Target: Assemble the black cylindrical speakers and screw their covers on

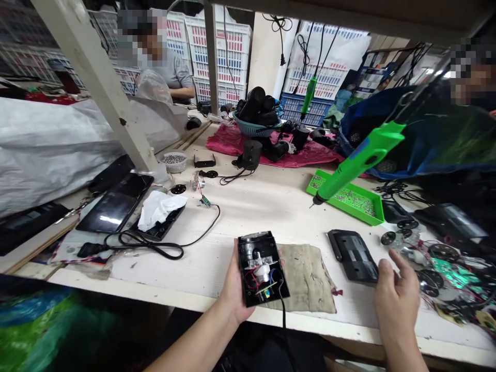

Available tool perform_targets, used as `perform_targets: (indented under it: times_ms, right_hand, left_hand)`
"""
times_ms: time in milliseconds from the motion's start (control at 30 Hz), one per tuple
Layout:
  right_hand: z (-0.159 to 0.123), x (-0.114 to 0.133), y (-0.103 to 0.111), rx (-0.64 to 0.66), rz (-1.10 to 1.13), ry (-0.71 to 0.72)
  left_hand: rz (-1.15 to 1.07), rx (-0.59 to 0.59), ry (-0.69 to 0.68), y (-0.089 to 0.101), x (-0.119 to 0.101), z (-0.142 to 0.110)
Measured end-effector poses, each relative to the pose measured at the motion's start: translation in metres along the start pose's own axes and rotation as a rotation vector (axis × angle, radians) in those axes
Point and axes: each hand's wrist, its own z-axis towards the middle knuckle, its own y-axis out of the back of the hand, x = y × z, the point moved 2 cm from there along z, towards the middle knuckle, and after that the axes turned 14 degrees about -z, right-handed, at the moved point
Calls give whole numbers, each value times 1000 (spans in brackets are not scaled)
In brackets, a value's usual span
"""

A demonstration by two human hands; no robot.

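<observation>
My left hand (234, 289) grips a black plastic housing (243, 268) from its left side and below. Inside the housing sit a small motor (263, 272), red and blue wires and a little circuit board (267, 292); a black cable (284, 315) hangs from its lower edge. My right hand (399, 294) is over the right part of the bench with thumb and forefinger apart, holding nothing that I can see. Just left of it lies a black plastic cover (352, 253). Under and beside the housing is a worn tan cloth pad (308, 279).
A green electric screwdriver (356, 163) hangs above a green screw tray (377, 212). Motors, wires and circuit boards (449, 268) crowd the right. A phone (116, 204), a coiled cable (155, 248) and a screw bowl (174, 163) lie left. A person (174, 72) sits beyond the bench.
</observation>
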Motion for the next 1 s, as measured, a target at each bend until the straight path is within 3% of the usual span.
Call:
perform_targets:
  times_ms: [233,467,733,1000]
  right_hand:
    - [1,0,1,9,-5,-35]
    - [0,-3,0,1,1,-53]
    - [1,-3,-1,6,1,-31]
    - [1,-11,-5,8,-13,-32]
  left_hand:
    - [-106,121,41,2,-4,-1]
    - [-44,235,74,4,-2,-3]
    - [-23,248,72,5,-2,-3]
    - [-9,182,65,3,0,-3]
